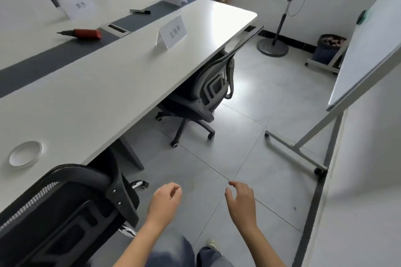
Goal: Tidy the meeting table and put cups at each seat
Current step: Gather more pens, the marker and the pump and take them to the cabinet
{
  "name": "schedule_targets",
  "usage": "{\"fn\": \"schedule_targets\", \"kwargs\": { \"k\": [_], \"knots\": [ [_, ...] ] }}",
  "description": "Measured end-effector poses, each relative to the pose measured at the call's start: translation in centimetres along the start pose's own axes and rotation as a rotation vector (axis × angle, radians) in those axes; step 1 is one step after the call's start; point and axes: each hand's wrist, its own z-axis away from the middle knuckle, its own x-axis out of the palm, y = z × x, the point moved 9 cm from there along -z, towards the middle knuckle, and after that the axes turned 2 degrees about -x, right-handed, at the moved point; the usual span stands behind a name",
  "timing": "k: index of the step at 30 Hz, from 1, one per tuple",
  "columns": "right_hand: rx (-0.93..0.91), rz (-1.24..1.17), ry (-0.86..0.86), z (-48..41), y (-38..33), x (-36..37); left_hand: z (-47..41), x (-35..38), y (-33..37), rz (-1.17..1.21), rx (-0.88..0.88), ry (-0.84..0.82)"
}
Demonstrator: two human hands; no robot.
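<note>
White table (91, 93): red marker (85, 33) and black marker (140, 11) on the dark centre strip, 3 name cards up. Cup (25, 155) near front edge. Left hand (165, 199) loosely curled, right hand (240, 200) fingers spread, both empty over floor.

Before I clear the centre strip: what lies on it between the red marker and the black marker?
Head view: only the flush cable slot lies between the red marker and the black marker; otherwise the dark strip is bare.

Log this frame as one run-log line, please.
phase: between actions | left hand: empty | right hand: empty | table: red marker, black marker | cups: none visible
</note>
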Motion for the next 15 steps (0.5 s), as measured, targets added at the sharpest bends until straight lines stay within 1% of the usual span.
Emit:
{"fn": "schedule_targets", "kwargs": {
  "k": [4,7,12,15],
  "knots": [
    [-0.128,0.025,-0.153,-2.9,-3.0,3.6,-2.0,-4.3,-1.7,0.054,-0.138,0.201],
    [-0.219,0.090,-0.249,-5.5,-5.2,5.8,-4.1,-6.5,-2.1,0.118,-0.165,0.301],
    [-0.308,0.103,-0.248,-12.8,-10.1,7.5,-10.7,-9.1,-0.4,0.144,-0.140,0.389],
    [-0.351,0.139,-0.242,-17.1,-13.8,8.8,-16.3,-12.6,1.4,0.153,-0.102,0.472]
  ]
}}
